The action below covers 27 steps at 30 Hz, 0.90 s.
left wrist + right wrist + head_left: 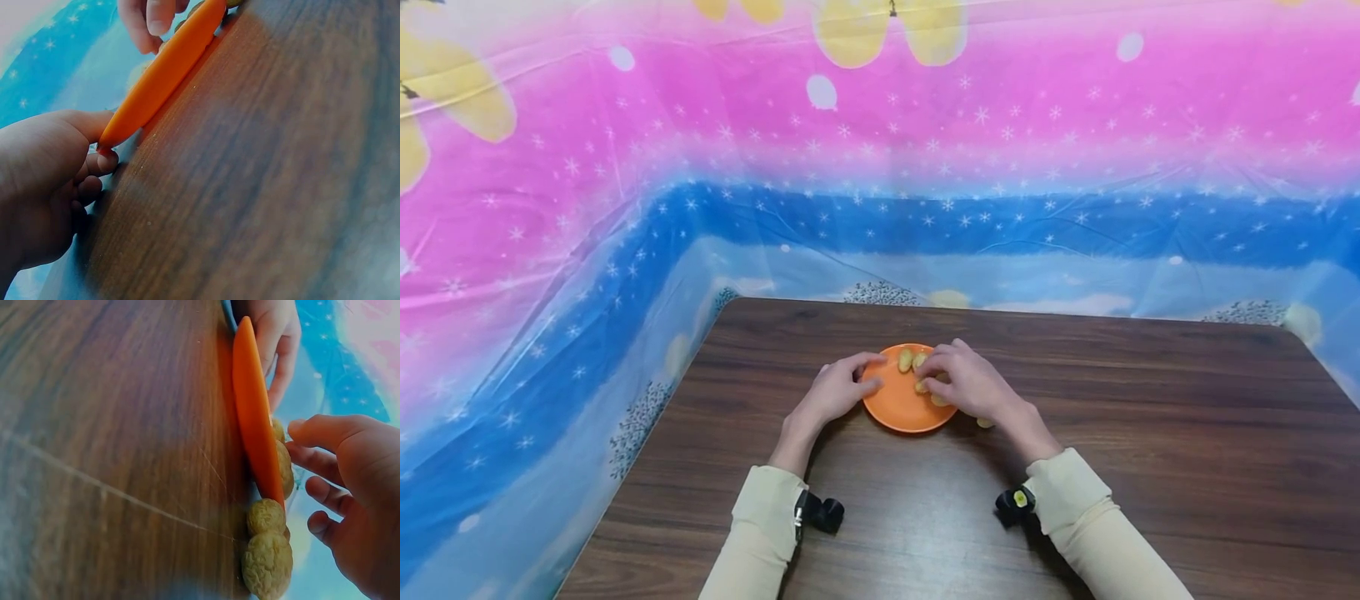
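Note:
An orange plate [904, 408] lies on the table, bearing several small, wrinkled, yellow-brown potato-like pieces [906, 360]. At its left rim my left hand [841, 387] grips the edge, thumb on top and forefinger below in the left wrist view. My right hand [973, 382] is over the plate's right side, thumb and forefinger pinching a small potato-like piece [921, 387]. Its other fingers are loosely bent and partly hide the plate. Two more wrinkled pieces [267, 565] appear beside the plate's near right edge in the right wrist view.
Another yellowish piece [985, 422] lies on the table under the right wrist. The dark wood-grain table [1165, 417] extends to both sides. A pink and blue patterned cloth [925, 167] hangs behind the table and along its left side.

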Available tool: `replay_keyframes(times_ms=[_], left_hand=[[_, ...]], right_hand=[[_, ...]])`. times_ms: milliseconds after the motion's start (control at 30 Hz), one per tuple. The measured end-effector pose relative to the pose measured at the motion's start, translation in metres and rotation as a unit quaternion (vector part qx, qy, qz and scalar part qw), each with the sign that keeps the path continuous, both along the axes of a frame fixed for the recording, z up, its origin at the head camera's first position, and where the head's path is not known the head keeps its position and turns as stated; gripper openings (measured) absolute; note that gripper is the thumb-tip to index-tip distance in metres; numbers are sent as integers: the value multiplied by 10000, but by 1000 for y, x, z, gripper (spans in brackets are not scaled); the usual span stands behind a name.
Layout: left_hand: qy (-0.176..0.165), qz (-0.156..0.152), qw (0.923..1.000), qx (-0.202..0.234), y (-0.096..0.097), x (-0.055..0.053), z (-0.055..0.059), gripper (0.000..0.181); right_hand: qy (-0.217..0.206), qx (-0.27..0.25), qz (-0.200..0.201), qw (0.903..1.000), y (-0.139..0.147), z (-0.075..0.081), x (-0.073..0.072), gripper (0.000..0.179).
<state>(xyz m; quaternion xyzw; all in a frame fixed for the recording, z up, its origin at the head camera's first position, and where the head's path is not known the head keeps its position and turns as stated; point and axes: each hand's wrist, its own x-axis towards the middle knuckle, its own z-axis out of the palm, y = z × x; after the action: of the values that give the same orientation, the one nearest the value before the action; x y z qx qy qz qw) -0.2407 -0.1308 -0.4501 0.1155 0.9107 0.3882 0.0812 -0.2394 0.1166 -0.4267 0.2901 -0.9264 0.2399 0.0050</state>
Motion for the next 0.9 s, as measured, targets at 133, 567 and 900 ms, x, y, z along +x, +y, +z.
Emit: replay_keyframes(times_ms=[133, 567, 900], left_hand=[[-1, -9, 10000, -12, 1, 0, 1, 38], [79, -106, 9999, 11, 0, -1, 2, 39], [41, -40, 10000, -65, 0, 0, 2, 39]], right_hand=[[-12, -182, -138, 9997, 7, 4, 4, 17], [-66, -654, -382, 9971, 30, 4, 10, 16], [-206, -724, -584, 9955, 43, -1, 11, 17]])
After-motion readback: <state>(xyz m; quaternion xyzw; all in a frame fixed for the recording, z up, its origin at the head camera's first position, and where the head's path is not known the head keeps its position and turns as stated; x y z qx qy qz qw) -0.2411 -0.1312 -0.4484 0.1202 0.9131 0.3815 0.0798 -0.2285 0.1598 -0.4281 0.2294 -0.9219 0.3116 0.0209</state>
